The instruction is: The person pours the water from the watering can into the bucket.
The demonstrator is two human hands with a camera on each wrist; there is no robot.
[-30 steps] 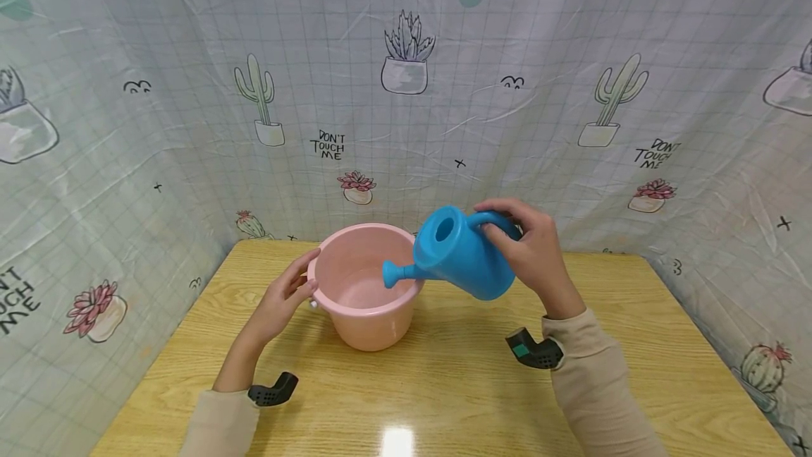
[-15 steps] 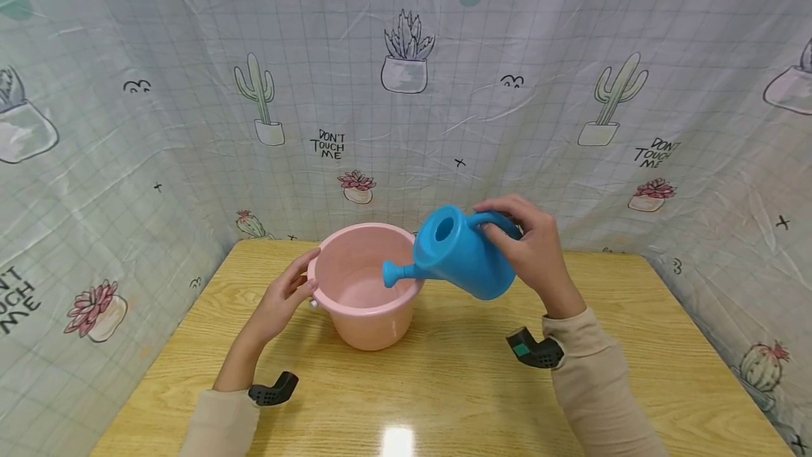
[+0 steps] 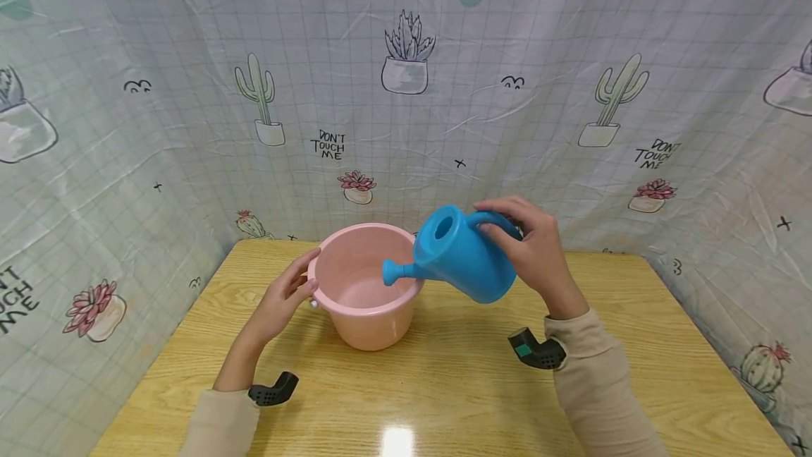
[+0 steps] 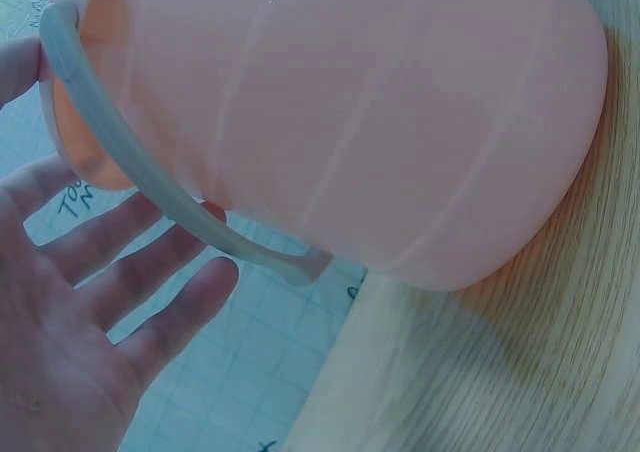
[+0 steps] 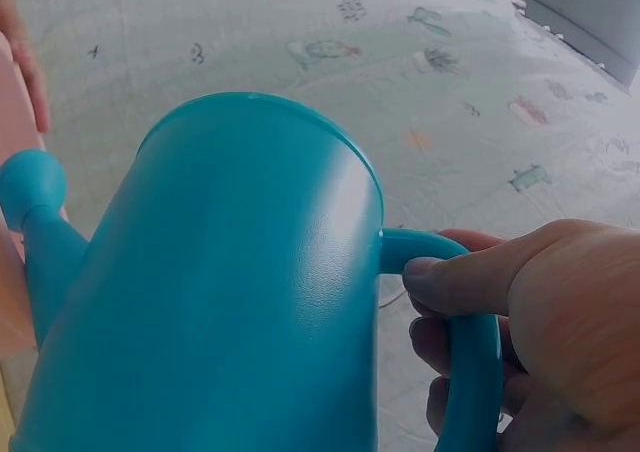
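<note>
A pink bucket (image 3: 374, 330) stands upright on the table. My left hand (image 3: 283, 302) touches its rim from the left with spread, fairly straight fingers. In the left wrist view these fingers (image 4: 150, 282) lie around the bucket's pale handle (image 4: 160, 187), which hangs down its side. My right hand (image 3: 536, 242) grips the handle of a blue watering can (image 3: 469, 259), with thumb and fingers curled round it in the right wrist view. The can is tilted left in the air, and its spout head (image 3: 390, 273) hangs over the bucket's opening. Any water stream is not visible.
A wood-grain table (image 3: 457, 386) lies under the bucket. Behind it and at both sides hangs a sheet (image 3: 539, 41) printed with cacti. Black wrist devices (image 3: 274, 390) sit at both sleeves.
The watering can's body has shifted very slightly, and the right wrist has moved a touch to the right. The bucket and left hand have stayed in place.
</note>
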